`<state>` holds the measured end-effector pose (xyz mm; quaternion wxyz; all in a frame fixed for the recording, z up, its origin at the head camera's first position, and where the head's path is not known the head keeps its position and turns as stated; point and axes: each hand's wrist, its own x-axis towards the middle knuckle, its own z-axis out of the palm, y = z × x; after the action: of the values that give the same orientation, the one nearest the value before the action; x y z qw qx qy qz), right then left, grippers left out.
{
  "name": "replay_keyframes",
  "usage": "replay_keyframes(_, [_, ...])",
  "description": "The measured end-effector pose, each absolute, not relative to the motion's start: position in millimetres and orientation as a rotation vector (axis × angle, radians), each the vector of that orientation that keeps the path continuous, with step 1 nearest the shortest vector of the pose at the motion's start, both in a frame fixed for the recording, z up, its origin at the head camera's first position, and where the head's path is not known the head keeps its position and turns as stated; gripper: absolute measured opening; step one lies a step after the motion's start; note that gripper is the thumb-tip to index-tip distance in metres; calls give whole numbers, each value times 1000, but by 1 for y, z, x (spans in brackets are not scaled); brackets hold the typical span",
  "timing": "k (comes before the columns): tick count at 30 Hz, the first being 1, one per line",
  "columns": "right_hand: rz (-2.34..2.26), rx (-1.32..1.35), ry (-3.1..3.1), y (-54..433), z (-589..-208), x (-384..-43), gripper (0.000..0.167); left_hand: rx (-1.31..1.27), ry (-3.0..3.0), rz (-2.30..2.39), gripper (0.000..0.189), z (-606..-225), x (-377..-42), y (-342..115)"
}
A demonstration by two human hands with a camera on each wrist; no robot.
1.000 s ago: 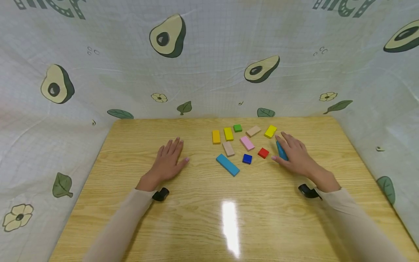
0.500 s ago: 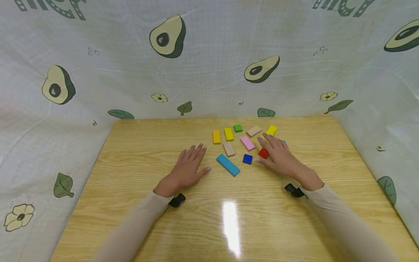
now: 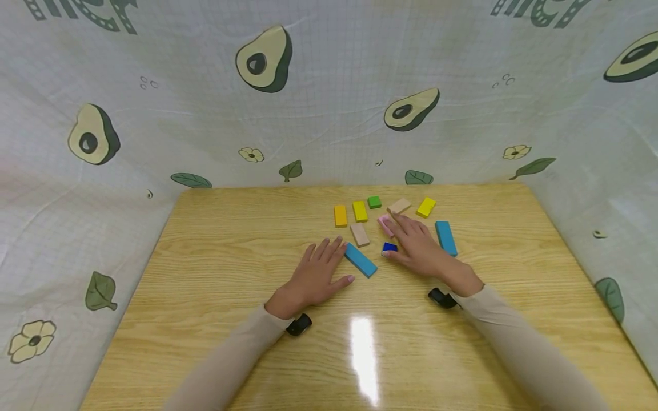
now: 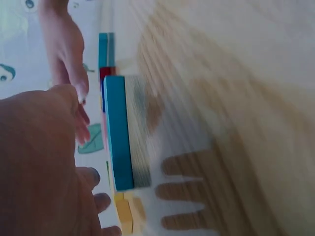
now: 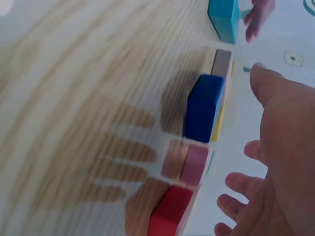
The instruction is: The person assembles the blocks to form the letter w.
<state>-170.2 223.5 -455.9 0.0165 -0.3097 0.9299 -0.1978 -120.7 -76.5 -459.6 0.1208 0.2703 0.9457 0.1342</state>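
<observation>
Head view gives me both hands at once, low over a pale wooden table (image 3: 247, 228) with a scatter of coloured blocks. The left hand (image 3: 315, 278) is laid out flat with its fingers nearly straight and slightly spread, the thumb held away, gripping nothing. Its fingertips come right up to the left end of a long light-blue block (image 3: 361, 260); whether they touch it, I cannot tell.

The right hand (image 3: 418, 248) is held over the right part of the group, its fingers loosely spread and pinching nothing. From its own wrist camera I see daylight between those fingers and the dark-blue block (image 5: 203, 110), the pink block (image 5: 195, 164) and the red block (image 5: 171, 211). From above, the hand hides the red one and partly covers the other two.

Just right of that hand lies a second light-blue block (image 3: 446, 238). Farther back sit an orange block (image 3: 340, 216), a yellow block (image 3: 360, 211) and a small green block (image 3: 374, 202), with another yellow one (image 3: 426, 207) at the right. Behind the table hangs avocado-printed cloth (image 3: 329, 85).
</observation>
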Motion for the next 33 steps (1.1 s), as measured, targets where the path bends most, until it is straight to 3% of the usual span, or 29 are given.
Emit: replay_keyframes(33, [-496,-1051,2848,174,-460,-190,61,773,2894,222,72,-461,-114,-47])
